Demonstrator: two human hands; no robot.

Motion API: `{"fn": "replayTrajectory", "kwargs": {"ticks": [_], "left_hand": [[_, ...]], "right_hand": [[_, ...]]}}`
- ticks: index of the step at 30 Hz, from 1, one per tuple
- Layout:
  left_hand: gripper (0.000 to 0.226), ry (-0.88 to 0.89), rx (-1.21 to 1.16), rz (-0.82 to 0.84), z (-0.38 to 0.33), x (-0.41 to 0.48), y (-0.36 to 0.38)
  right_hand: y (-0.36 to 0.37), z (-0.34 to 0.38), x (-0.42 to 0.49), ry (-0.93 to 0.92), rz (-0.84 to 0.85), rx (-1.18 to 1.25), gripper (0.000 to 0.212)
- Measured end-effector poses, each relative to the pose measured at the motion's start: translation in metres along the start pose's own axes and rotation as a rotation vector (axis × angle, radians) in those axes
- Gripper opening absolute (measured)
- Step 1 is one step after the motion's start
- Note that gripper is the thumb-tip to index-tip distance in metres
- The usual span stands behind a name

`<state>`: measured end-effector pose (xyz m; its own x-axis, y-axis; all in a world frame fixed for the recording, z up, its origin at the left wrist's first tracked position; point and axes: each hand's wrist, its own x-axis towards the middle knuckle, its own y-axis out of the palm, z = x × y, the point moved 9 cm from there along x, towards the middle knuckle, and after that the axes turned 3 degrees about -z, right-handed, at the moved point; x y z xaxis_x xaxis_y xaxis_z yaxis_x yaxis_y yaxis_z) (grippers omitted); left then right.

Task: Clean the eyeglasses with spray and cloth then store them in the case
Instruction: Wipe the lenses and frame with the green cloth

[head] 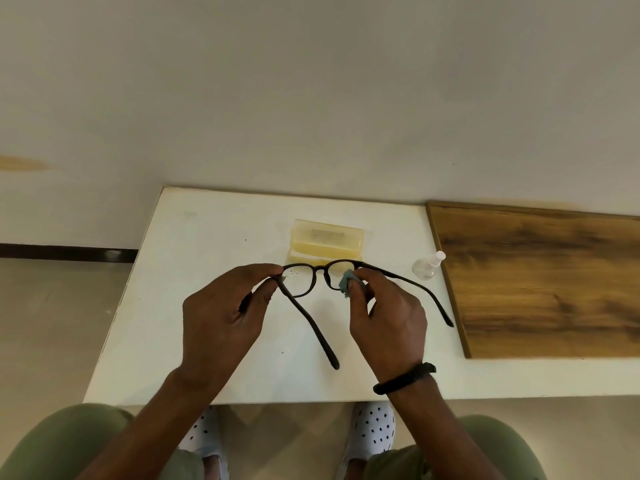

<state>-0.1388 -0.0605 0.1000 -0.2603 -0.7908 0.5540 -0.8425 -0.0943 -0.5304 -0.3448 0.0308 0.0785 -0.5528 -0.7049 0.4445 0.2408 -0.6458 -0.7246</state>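
Dark-framed eyeglasses with both temples unfolded are held above the white table. My left hand pinches the frame at its left hinge. My right hand presses a small blue-grey cloth against the right lens. Small droplets show on the left lens. A yellowish translucent case lies open on the table just behind the glasses. A small clear spray bottle with a white cap lies to the right of the case.
A brown wooden board covers the table's right part, next to the bottle. A wall rises directly behind the table. My knees and spotted shoes show below the near table edge.
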Motion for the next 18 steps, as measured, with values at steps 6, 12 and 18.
{"fn": "replayTrajectory", "kwargs": {"ticks": [6,12,18], "left_hand": [[0.015,0.02,-0.011,-0.008,-0.002,-0.002,-0.001],[0.014,0.032,-0.008,-0.021,-0.002,-0.002,-0.002],[0.015,-0.007,-0.02,-0.012,0.004,-0.002,0.0]], "right_hand": [[0.004,-0.001,0.001,0.09,-0.011,0.189,0.015],[0.012,0.003,0.002,0.145,0.075,0.49,0.019],[0.013,0.011,0.003,0.099,0.158,0.498,0.036]]}}
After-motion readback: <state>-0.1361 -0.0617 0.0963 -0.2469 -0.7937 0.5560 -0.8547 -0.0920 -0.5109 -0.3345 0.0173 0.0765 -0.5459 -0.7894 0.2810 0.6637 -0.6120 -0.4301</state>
